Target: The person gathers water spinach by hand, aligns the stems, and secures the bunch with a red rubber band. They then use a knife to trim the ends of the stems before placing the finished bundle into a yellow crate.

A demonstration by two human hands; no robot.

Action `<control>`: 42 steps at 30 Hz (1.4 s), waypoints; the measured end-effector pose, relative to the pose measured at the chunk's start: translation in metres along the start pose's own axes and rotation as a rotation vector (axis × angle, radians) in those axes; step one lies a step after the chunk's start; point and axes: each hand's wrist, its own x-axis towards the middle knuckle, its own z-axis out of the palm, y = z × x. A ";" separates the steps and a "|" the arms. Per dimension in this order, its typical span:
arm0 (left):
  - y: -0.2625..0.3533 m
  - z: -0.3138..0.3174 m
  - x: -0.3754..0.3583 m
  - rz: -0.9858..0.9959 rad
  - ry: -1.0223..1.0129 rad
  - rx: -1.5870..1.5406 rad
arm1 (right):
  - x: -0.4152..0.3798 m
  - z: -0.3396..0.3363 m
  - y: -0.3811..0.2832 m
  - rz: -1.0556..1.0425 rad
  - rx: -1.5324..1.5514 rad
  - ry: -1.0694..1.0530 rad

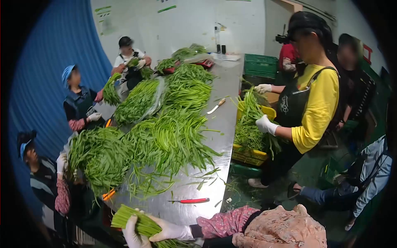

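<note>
At the lower edge of the head view, my left hand [133,233], in a white glove, has its fingers wrapped round a bunch of leafy greens [124,217]. My right hand [170,230], gloved too, grips the same bunch from the right, below a pink patterned sleeve. Cut stem ends point to the upper left; leaves show below the hands, partly cut off by the frame. A red-handled knife [194,201] lies on the metal table [206,182] just beyond my hands. Further left, an orange-handled tool [108,194] rests at the table's edge.
Heaps of greens [165,136] cover the table's left and middle. A wooden-handled knife [216,106] lies near its right edge. Three co-workers stand along the left. On the right, a person in yellow [316,109] handles greens over a yellow crate [250,155]. Green crates [260,66] stand behind.
</note>
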 end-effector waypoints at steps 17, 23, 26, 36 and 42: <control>-0.020 0.097 0.068 -0.560 -0.523 -1.121 | -0.103 -0.068 -0.056 -0.115 0.134 0.658; -0.095 0.065 0.028 -0.126 -0.620 0.860 | -0.116 -0.115 -0.094 -0.066 0.339 0.707; -0.131 0.024 -0.002 -0.111 -0.284 1.017 | -0.114 -0.125 -0.092 -0.197 0.464 0.771; 0.077 0.097 0.001 0.096 -0.061 -0.067 | -0.069 -0.081 -0.084 -0.257 -0.056 0.753; 0.040 0.151 0.006 0.178 0.009 0.365 | -0.067 -0.076 -0.072 -0.383 0.021 0.655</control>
